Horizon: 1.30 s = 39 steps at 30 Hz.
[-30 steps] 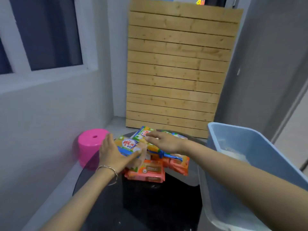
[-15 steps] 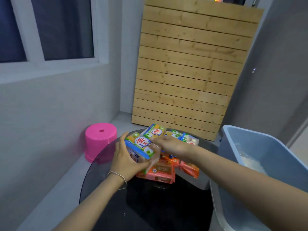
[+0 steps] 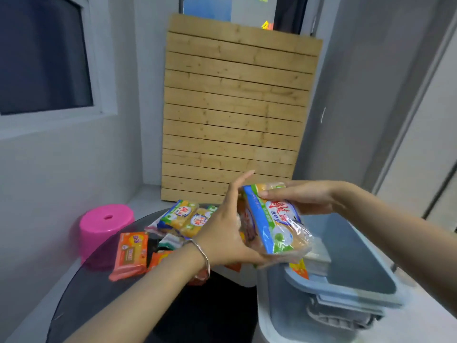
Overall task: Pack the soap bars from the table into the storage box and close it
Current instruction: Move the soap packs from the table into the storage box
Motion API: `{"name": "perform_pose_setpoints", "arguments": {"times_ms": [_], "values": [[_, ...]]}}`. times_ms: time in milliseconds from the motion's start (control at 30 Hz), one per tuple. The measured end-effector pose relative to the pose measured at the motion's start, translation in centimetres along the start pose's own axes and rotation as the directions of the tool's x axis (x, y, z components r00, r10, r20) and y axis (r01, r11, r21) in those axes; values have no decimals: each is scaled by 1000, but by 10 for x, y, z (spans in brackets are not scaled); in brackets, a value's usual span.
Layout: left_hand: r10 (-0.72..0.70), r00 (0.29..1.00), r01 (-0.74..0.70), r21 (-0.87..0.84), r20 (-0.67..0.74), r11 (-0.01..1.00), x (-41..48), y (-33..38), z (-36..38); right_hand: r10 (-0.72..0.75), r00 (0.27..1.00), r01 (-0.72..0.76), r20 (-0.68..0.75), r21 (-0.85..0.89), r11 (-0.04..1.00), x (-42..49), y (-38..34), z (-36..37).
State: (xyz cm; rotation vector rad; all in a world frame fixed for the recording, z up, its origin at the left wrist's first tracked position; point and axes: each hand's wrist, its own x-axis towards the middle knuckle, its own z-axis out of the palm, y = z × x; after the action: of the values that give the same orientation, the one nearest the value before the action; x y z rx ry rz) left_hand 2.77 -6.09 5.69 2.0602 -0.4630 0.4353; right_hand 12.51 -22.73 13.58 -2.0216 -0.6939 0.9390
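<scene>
Both hands hold a stack of wrapped soap packs [image 3: 274, 226] in the air, at the near-left rim of the blue storage box [image 3: 366, 276]. My left hand [image 3: 227, 229] presses the stack's left side; my right hand [image 3: 304, 196] grips its top from the right. More yellow-green soap packs [image 3: 183, 217] and orange soap packs [image 3: 129, 254] lie on the dark round table [image 3: 103, 293]. A blue lid-like piece [image 3: 346, 295] rests inside the open box.
A pink plastic stool [image 3: 103, 226] stands left of the table by the grey wall. A wooden slatted panel [image 3: 235, 115] leans against the back wall. The storage box sits to the table's right.
Both hands closed on a stack of soap packs on the table, lifted it and carried it right, to the box's rim. The camera view shifted too.
</scene>
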Motion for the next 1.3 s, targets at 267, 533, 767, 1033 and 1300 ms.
{"name": "perform_pose_setpoints", "arguments": {"times_ms": [267,533,767,1033,1300], "values": [[-48,987,61,-81,156,995,48,8,67,36,973,-53,-229,-66,996,-70,49,-60],[-457,853,518,-295,253,803,44,-33,84,137,957,-231,-256,-384,894,-70,76,-63],[-472,862,499,-463,183,732,42,-34,101,346,923,-382,-170,-521,763,-43,111,-38],[-466,868,481,-529,173,699,39,-28,106,461,863,-491,-207,-558,669,-27,126,-33],[-444,880,472,-399,167,786,37,-20,103,432,861,-508,-267,-475,718,-22,128,-34]]}}
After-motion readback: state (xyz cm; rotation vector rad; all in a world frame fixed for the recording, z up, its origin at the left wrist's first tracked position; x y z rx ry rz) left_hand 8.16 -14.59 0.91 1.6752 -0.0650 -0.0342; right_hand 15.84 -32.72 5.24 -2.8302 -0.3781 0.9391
